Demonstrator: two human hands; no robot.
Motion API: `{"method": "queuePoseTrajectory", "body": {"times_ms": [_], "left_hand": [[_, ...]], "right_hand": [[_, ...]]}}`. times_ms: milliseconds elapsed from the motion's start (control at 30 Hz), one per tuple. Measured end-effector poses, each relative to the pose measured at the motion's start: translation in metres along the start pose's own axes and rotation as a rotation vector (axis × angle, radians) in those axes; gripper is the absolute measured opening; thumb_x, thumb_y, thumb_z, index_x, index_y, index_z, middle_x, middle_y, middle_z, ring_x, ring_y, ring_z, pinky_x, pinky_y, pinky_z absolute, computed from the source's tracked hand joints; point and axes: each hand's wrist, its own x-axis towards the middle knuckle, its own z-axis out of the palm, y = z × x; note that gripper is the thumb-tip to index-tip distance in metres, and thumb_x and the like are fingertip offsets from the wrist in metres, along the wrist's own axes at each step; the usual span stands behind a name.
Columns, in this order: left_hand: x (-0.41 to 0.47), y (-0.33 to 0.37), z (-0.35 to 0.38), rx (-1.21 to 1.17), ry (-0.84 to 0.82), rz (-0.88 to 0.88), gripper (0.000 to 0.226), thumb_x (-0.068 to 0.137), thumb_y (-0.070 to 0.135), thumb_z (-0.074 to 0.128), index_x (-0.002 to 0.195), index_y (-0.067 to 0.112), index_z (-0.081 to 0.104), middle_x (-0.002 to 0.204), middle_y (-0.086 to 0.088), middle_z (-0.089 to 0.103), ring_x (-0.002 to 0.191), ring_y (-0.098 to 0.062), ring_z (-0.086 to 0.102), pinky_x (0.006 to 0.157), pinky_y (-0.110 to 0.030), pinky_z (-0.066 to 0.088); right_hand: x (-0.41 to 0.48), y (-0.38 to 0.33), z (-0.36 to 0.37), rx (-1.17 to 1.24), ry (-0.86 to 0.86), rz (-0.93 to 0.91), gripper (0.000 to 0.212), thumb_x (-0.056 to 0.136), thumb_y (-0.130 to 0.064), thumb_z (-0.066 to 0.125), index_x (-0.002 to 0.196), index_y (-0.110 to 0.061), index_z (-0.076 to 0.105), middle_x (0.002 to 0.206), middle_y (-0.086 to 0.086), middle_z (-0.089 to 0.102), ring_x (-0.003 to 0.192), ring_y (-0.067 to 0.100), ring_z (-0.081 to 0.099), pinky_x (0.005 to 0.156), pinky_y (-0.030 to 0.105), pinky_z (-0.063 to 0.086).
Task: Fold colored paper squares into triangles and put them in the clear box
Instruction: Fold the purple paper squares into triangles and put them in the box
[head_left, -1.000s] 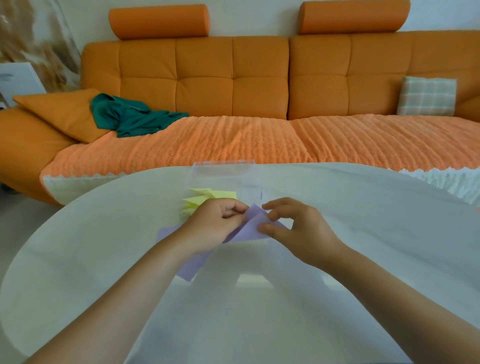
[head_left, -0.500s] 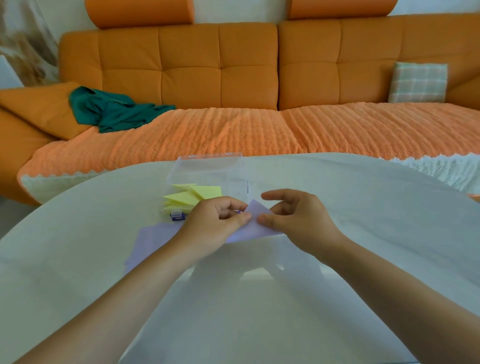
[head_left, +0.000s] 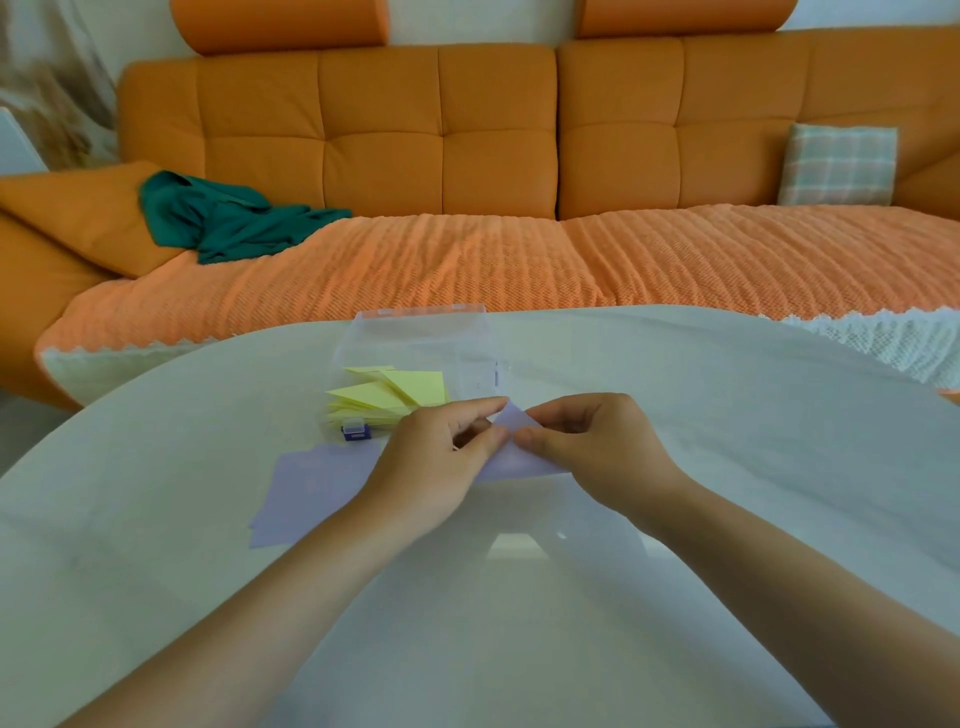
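Note:
A lilac paper sheet (head_left: 519, 454) is folded into a triangle between my hands, its tip pointing away from me. My left hand (head_left: 436, 467) pinches its left part with thumb and forefinger. My right hand (head_left: 592, 447) pinches its right part the same way. Just beyond them stands the clear box (head_left: 421, 358) with its lid up, holding several yellow folded triangles (head_left: 395, 397). A small stack of flat lilac squares (head_left: 311, 493) lies on the table under my left wrist.
The white oval table (head_left: 727, 467) spreads around my arms. Behind it runs an orange sofa (head_left: 441, 156) with a green cloth (head_left: 228, 218) at the left and a checked cushion (head_left: 839, 163) at the right.
The view has shifted so the box and papers sit lower and further right in the frame. My hands have kept hold of the lilac sheet, which now lies flatter as a triangle.

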Motion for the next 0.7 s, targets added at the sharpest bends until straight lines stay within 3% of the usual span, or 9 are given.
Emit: {"method": "queuePoseTrajectory", "body": {"times_ms": [100,167,267,400,533,633,700], "left_hand": [[-0.003,0.000,0.005,0.081,-0.005,0.069,0.016,0.099,0.021,0.057,0.088,0.024,0.069,0.065,0.014,0.044,0.065,-0.005,0.035,0.061,-0.023,0.032],[-0.003,0.000,0.006,0.065,0.005,0.062,0.017,0.100,0.022,0.056,0.100,0.027,0.072,0.070,0.016,0.051,0.068,-0.002,0.039,0.064,-0.021,0.037],[-0.002,-0.001,0.008,0.040,0.019,0.043,0.021,0.100,0.022,0.056,0.110,0.035,0.069,0.082,0.013,0.059,0.075,-0.003,0.043,0.071,-0.025,0.039],[-0.003,-0.001,0.011,0.037,0.013,0.035,0.029,0.100,0.022,0.057,0.126,0.031,0.068,0.102,0.017,0.072,0.084,0.011,0.053,0.078,-0.016,0.043],[-0.004,-0.002,0.012,0.070,0.015,0.039,0.022,0.101,0.022,0.055,0.114,0.027,0.072,0.079,0.014,0.058,0.072,0.000,0.044,0.070,-0.024,0.040],[-0.005,-0.003,0.011,0.078,0.007,0.033,0.021,0.100,0.023,0.055,0.112,0.030,0.072,0.078,0.011,0.061,0.072,-0.002,0.045,0.069,-0.024,0.040],[-0.006,-0.002,0.011,0.096,-0.030,0.033,0.018,0.100,0.027,0.054,0.108,0.026,0.070,0.087,-0.004,0.070,0.075,-0.005,0.046,0.071,-0.029,0.042]], "right_hand": [[-0.001,0.002,0.003,-0.034,0.006,0.001,0.006,0.085,-0.023,0.077,0.086,-0.027,0.080,0.077,-0.010,0.076,0.076,0.010,0.072,0.070,0.026,0.057],[0.000,0.003,0.003,-0.071,0.021,0.002,0.008,0.087,-0.026,0.074,0.093,-0.028,0.080,0.081,-0.012,0.076,0.080,0.009,0.072,0.075,0.028,0.057],[-0.001,0.005,0.004,-0.275,0.064,-0.057,0.024,0.095,-0.036,0.062,0.115,-0.031,0.074,0.094,-0.016,0.073,0.086,0.001,0.067,0.079,0.020,0.053],[-0.007,0.005,0.010,-0.452,0.033,-0.204,0.023,0.101,-0.030,0.047,0.102,-0.033,0.071,0.085,-0.008,0.063,0.077,0.007,0.056,0.067,0.026,0.044],[-0.006,0.008,0.010,-0.554,-0.010,-0.217,0.027,0.103,-0.028,0.044,0.107,-0.028,0.070,0.082,-0.007,0.056,0.073,0.009,0.051,0.063,0.024,0.035],[-0.004,0.007,0.007,-0.542,-0.008,-0.174,0.026,0.101,-0.033,0.047,0.113,-0.034,0.070,0.091,-0.012,0.060,0.079,0.006,0.055,0.064,0.020,0.037],[-0.004,0.006,0.006,-0.489,0.028,-0.130,0.018,0.097,-0.038,0.054,0.101,-0.036,0.072,0.088,-0.019,0.064,0.077,-0.001,0.058,0.060,0.014,0.038]]}}
